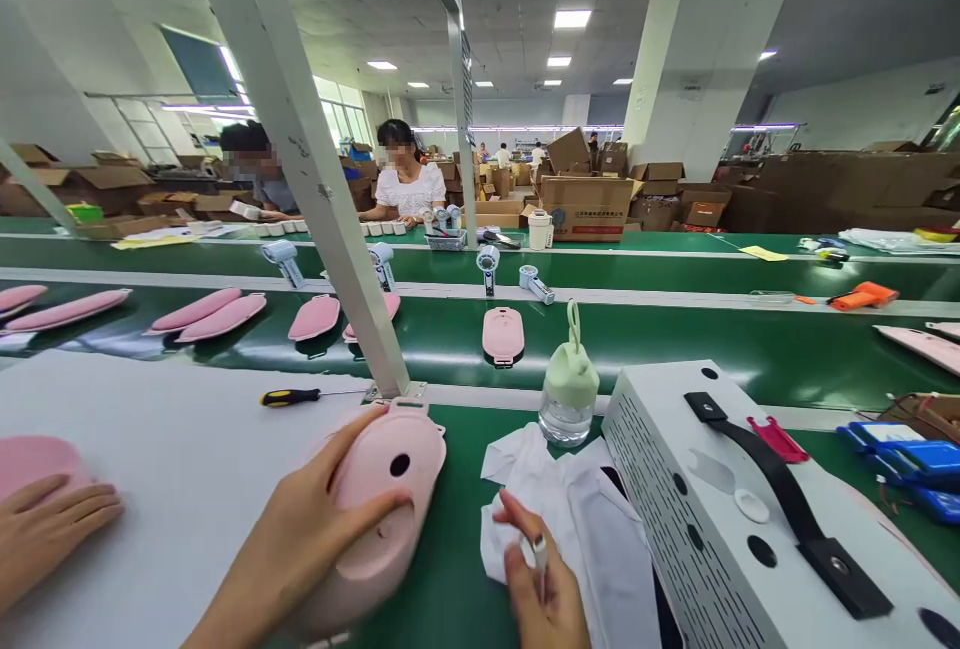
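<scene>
My left hand [300, 529] is wrapped round a rounded pink plastic shell [409, 504] with a black oval spot on its upper face, fingers along its far edge and thumb across the front. The shell is tilted over the green bench. To its right, my right hand [551, 579] has its fingers bent together around a small slim whitish piece, too little visible to name. This hand is over a crumpled white cloth [525, 459]; whether it touches the cloth I cannot tell.
A co-worker's hand [60, 529] rests on another pink part [41, 464] at left. A screwdriver [300, 396] lies near the metal post [315, 169]. A water bottle [568, 394] and a white metal box [697, 519] stand right. Pink shells [502, 334] sit on the green conveyor [675, 339].
</scene>
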Available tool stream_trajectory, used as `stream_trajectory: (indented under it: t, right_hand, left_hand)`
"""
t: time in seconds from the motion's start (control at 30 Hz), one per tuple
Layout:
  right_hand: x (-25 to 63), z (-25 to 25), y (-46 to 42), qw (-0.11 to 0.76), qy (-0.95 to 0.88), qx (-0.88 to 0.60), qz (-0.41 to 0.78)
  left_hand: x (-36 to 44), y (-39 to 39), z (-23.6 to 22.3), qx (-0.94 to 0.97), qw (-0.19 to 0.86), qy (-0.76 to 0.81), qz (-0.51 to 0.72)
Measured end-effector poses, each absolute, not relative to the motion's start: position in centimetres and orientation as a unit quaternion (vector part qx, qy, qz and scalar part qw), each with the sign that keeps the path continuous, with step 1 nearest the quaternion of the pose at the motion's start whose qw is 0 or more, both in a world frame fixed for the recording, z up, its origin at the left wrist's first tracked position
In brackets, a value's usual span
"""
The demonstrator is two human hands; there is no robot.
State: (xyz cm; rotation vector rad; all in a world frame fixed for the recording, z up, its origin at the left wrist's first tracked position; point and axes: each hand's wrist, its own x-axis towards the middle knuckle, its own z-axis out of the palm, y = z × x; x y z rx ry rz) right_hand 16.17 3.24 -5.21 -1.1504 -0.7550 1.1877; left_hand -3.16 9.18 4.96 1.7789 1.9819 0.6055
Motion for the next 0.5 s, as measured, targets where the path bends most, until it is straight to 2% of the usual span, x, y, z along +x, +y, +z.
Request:
stream_trajectory:
  t: [0.13, 0.23, 0.5]
  right_hand:
    - [15.1, -4.1, 4.4, 0.614, -0.314, -0.383, 0.614]
    - [15.2, -3.7, 4.0, 0.612, -0.342, -0.318, 0.638]
    - [15.4, -4.7, 3.3, 0.657, -0.280, -0.325, 0.620]
  left_hand:
    - [-0.8, 5.8, 5.1, 0.651, 0.338, 0.636, 0.238]
    - [0.7, 4.5, 4.9, 0.644, 0.360, 0.611, 0.286]
    - [-0.3, 3.6, 1.9, 0.563, 0.491, 0.596, 0.295]
